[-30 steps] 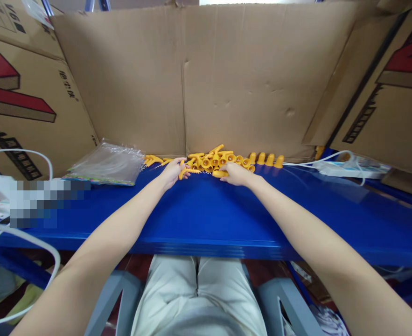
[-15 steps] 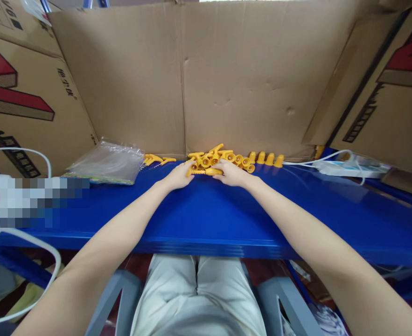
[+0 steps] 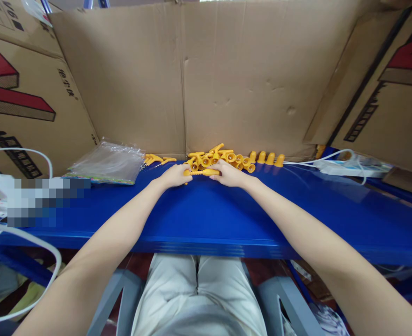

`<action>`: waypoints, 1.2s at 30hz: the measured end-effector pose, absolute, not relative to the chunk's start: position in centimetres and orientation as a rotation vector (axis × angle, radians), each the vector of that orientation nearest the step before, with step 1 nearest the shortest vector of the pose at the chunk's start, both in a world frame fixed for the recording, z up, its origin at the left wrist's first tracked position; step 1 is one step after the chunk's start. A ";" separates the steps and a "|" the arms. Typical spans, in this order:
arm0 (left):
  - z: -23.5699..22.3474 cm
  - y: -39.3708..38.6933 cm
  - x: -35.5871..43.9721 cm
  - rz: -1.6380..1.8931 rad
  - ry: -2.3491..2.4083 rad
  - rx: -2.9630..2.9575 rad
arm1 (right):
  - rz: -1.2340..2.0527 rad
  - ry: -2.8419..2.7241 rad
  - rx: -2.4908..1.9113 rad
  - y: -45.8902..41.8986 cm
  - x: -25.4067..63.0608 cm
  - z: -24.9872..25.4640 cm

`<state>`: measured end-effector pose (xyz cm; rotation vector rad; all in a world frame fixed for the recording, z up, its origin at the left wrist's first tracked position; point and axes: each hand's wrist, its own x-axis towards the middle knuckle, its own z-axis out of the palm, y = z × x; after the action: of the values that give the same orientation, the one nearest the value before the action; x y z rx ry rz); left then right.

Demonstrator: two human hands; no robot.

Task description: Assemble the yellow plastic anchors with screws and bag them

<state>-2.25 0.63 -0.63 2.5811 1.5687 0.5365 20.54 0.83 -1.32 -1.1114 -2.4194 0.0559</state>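
Left hand point(image 3: 172, 176) and right hand point(image 3: 229, 173) pinch the yellow part point(image 3: 202, 172) — lying left-right.

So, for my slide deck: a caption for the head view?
Both hands hold a yellow plastic part over a blue table.

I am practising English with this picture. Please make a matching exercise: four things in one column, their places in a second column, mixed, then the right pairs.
1. yellow piece
2. plastic bag
3. power strip
4. row of yellow caps

a. far right on the blue table
b. between left hand and right hand
c. against the cardboard wall
d. left of the yellow pile

Pairs: 1-b, 2-d, 3-a, 4-c
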 end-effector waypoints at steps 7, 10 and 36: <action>-0.9 1.3 -2.7 0.545 1.607 2.552 | 0.621 -2.212 -1.130 1.3 21.6 -0.8; -1.0 1.2 -2.8 0.565 1.585 2.523 | 0.851 -2.096 -1.115 1.1 21.8 -0.5; -0.5 0.4 -2.1 0.502 1.658 2.651 | 1.340 -1.830 -1.270 1.1 21.6 -1.3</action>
<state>-2.09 0.44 -0.55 2.6513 1.6580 0.5022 21.57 1.14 -1.33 -1.2702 -1.8302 1.3404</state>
